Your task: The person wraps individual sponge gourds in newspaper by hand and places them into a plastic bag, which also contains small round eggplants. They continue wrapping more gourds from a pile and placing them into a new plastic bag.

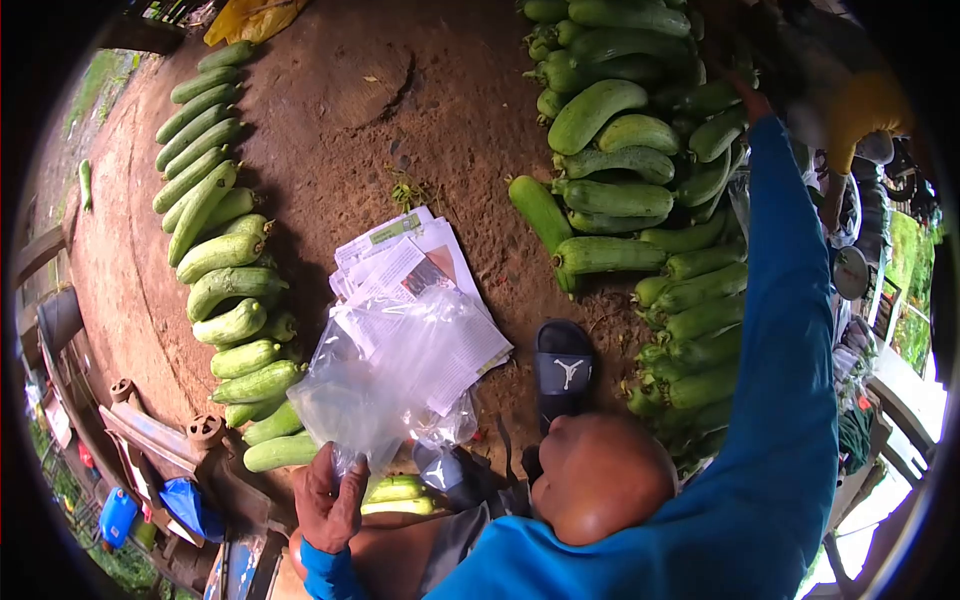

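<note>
Clear plastic bags (395,380) bunched in left hand (330,500), pinched at bottom edge, fanning up and away over the papers (420,270) on dirt ground (330,120). Right hand (752,98) far off, arm stretched up onto the gourd pile (640,170) (grip unclear, fingers mostly hidden). Gourd row (225,260) just left of left hand. Black slide sandal (562,370) between both hands, beside bags.

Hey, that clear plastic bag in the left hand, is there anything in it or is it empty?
Empty, as far as the view shows: the plastic bag hangs limp from the left hand, and the papers on the ground show through it.
</note>
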The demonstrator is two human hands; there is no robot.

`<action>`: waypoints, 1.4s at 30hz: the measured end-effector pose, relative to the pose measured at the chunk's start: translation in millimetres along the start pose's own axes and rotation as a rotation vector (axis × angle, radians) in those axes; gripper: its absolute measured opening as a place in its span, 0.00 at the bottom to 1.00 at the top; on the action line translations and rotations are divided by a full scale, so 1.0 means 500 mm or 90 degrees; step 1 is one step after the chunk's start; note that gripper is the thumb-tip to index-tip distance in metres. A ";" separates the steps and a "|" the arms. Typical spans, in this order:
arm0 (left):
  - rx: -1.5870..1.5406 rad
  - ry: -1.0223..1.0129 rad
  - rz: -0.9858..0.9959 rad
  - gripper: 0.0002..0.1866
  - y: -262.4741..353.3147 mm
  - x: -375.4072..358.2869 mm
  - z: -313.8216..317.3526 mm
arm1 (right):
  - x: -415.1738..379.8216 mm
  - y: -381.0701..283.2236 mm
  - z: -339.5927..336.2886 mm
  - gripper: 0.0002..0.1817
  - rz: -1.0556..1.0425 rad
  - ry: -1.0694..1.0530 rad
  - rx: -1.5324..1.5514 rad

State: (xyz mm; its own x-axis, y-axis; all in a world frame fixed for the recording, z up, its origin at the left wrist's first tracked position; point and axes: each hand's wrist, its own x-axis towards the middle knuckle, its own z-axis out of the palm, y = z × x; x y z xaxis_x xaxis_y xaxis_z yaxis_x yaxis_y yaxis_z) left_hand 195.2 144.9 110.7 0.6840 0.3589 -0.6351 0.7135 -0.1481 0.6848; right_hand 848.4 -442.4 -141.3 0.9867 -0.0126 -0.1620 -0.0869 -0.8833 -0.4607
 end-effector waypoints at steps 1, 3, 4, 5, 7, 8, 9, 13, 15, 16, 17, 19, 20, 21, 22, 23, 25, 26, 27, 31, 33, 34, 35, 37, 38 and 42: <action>-0.025 0.014 0.008 0.09 0.002 -0.001 0.005 | -0.010 -0.019 0.015 0.33 -0.012 -0.003 -0.035; -0.046 0.020 0.020 0.09 0.003 -0.003 0.007 | -0.039 -0.070 0.038 0.35 -0.011 -0.003 -0.152; -0.044 0.015 0.013 0.09 0.007 -0.005 0.009 | -0.069 -0.106 0.038 0.35 -0.008 0.038 -0.247; -0.010 0.028 0.015 0.08 0.015 -0.010 0.013 | -0.116 -0.149 0.037 0.34 -0.022 0.118 -0.346; 0.040 0.022 0.020 0.07 0.028 -0.012 0.011 | -0.238 -0.268 0.038 0.34 -0.161 0.353 -0.463; 0.040 0.016 0.013 0.07 0.024 -0.018 0.010 | -0.291 -0.315 0.051 0.33 -0.276 0.412 -0.439; 0.015 0.024 0.017 0.07 0.019 -0.020 0.011 | -0.325 -0.338 0.064 0.28 -0.407 0.348 -0.355; 0.036 0.026 0.051 0.09 0.008 -0.016 0.013 | -0.638 -0.485 0.123 0.25 -0.599 -0.211 -0.130; 0.040 0.022 0.048 0.09 -0.001 -0.023 0.005 | -0.754 -0.501 0.140 0.33 -0.561 -0.420 -0.198; 0.074 0.037 0.077 0.09 -0.013 -0.025 0.001 | -0.794 -0.488 0.146 0.36 -0.514 -0.410 -0.243; 0.107 0.048 0.108 0.09 -0.021 -0.028 -0.003 | -0.820 -0.467 0.157 0.39 -0.464 -0.398 -0.289; 0.082 0.034 0.099 0.09 -0.011 -0.034 -0.006 | -0.830 -0.415 0.186 0.40 -0.443 -0.340 -0.378; 0.057 0.027 0.078 0.09 -0.009 -0.036 -0.005 | -0.827 -0.384 0.200 0.41 -0.428 -0.290 -0.463; 0.045 0.008 0.082 0.09 -0.015 -0.035 -0.009 | -0.813 -0.349 0.216 0.42 -0.456 -0.274 -0.491; 0.041 0.005 0.084 0.09 -0.021 -0.035 -0.009 | -0.791 -0.340 0.214 0.42 -0.456 -0.273 -0.497; 0.034 0.018 0.084 0.09 -0.028 -0.038 -0.008 | -0.767 -0.336 0.216 0.43 -0.448 -0.345 -0.480; 0.028 0.043 0.074 0.09 -0.034 -0.046 -0.010 | -0.752 -0.339 0.214 0.44 -0.454 -0.424 -0.457; 0.100 0.042 0.098 0.09 -0.030 -0.042 -0.015 | -0.751 -0.351 0.199 0.45 -0.471 -0.408 -0.407; 0.169 0.040 0.122 0.08 -0.026 -0.042 -0.020 | -0.748 -0.368 0.182 0.45 -0.486 -0.390 -0.359; 0.152 0.044 0.137 0.09 -0.010 -0.041 -0.014 | -0.710 -0.493 0.057 0.42 -0.287 -0.276 -0.140; 0.157 0.044 0.139 0.08 -0.013 -0.041 -0.009 | -0.599 -0.482 0.021 0.39 -0.176 -0.158 -0.124; 0.168 0.046 0.134 0.08 -0.014 -0.043 -0.008 | -0.534 -0.477 0.009 0.38 -0.064 -0.090 -0.146; 0.169 0.046 0.134 0.08 -0.020 -0.042 -0.010 | -0.487 -0.498 -0.019 0.39 -0.018 -0.156 -0.017; 0.110 -0.003 0.113 0.08 -0.039 -0.039 -0.020 | -0.393 -0.496 -0.034 0.40 0.041 -0.209 0.167; 0.114 0.002 0.113 0.08 -0.039 -0.041 -0.023 | -0.344 -0.466 -0.028 0.40 0.057 -0.194 0.218; 0.129 0.018 0.127 0.07 -0.019 -0.034 -0.011 | -0.181 -0.332 -0.002 0.38 0.001 -0.238 0.110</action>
State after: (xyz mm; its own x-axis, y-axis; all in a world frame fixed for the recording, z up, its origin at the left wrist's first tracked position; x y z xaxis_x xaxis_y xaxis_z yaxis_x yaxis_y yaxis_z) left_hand 175.9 145.2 117.1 0.8111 0.3293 -0.4834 0.5836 -0.3990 0.7073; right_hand 773.6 -295.4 -49.2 0.8716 0.1847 -0.4541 -0.1418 -0.7917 -0.5942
